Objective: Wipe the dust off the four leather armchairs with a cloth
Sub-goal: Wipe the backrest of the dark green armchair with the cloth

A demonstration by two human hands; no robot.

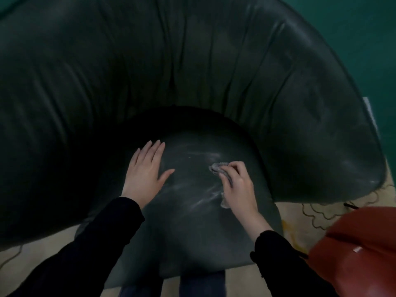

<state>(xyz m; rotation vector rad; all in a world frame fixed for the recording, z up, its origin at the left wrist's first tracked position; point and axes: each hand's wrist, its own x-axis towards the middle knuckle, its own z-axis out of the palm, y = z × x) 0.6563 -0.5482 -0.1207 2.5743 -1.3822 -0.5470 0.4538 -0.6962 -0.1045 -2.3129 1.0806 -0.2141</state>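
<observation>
Gripping a crumpled grey cloth [220,169], the right hand [237,185] presses it onto the seat [192,221] of the dark green leather armchair [150,71], its fingers [234,168] curled round the fabric. Pale dust streaks lie beside it. The left hand [146,170] rests flat on the seat, fingers straight and spread. A red-brown armchair [360,251] stands at lower right on a pale rug [295,213].

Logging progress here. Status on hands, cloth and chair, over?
Left hand flat on green armchair seat. Right hand grips cloth, on seat. Dust streaks visible; nothing blocking.
</observation>
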